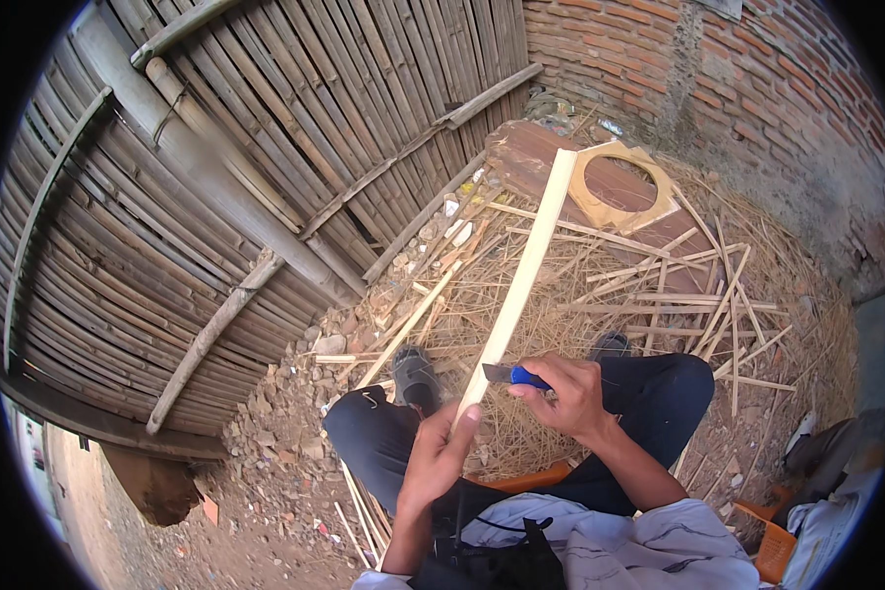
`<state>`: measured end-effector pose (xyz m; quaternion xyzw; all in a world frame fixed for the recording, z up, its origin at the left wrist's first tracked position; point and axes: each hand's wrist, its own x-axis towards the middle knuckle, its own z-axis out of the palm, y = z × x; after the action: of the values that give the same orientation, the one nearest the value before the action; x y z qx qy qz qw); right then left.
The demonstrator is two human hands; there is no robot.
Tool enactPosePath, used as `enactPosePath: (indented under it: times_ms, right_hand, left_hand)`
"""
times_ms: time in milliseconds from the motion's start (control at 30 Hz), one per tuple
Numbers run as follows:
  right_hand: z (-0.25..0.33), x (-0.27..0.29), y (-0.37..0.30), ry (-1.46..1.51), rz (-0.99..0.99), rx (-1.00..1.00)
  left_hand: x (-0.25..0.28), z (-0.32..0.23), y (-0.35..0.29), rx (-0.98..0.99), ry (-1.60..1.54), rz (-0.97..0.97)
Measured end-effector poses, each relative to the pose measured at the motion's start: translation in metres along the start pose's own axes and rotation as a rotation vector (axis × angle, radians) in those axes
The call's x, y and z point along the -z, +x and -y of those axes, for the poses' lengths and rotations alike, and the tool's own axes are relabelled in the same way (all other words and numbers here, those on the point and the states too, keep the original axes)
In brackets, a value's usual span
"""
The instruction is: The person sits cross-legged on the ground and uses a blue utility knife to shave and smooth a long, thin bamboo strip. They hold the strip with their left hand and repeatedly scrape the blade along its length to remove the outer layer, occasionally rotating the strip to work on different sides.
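My left hand [440,447] is closed round the near end of a long, pale bamboo strip [526,280], which slants up and away from me past my knees. In my right hand [567,393] is a utility knife [523,377] with a blue handle. Its dark blade lies against the right edge of the strip, a little beyond my left thumb. The strip's far end overlaps the edge of a wooden board with a round hole [585,197].
Cut strips [733,305] lie scattered over straw-like shavings [560,334] in front and to the right. A brown panel [521,157] lies at the back. A bamboo wall [295,128] stands left, a brick wall [787,108] right. An orange plastic crate [772,536] sits lower right.
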<state>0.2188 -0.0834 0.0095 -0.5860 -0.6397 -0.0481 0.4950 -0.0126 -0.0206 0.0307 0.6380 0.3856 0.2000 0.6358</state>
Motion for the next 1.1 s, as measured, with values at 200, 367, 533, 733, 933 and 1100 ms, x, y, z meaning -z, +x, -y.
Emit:
enactPosePath:
  times_ms: [200, 367, 533, 733, 933, 1100]
  right_hand:
    - [0.008, 0.001, 0.003, -0.025, 0.01, 0.041]
    - [0.014, 0.004, 0.006, -0.046, 0.02, 0.015]
    - [0.014, 0.009, 0.011, -0.067, -0.003, 0.018]
    - [0.01, 0.02, 0.018, -0.125, -0.032, 0.01]
    - [-0.019, 0.039, 0.035, -0.178, -0.134, -0.054]
    - [-0.051, 0.057, 0.058, -0.196, -0.143, -0.113]
  left_hand:
    - [-0.014, -0.003, 0.005, -0.118, 0.076, -0.035]
    - [-0.019, -0.01, 0.003, -0.119, 0.149, -0.083]
    - [-0.017, -0.012, -0.001, -0.132, 0.2, -0.103]
    - [-0.01, -0.009, -0.008, -0.108, 0.244, -0.093]
    - [-0.003, -0.004, -0.023, -0.099, 0.213, -0.058]
    - [0.013, 0.002, -0.031, -0.035, 0.219, -0.004]
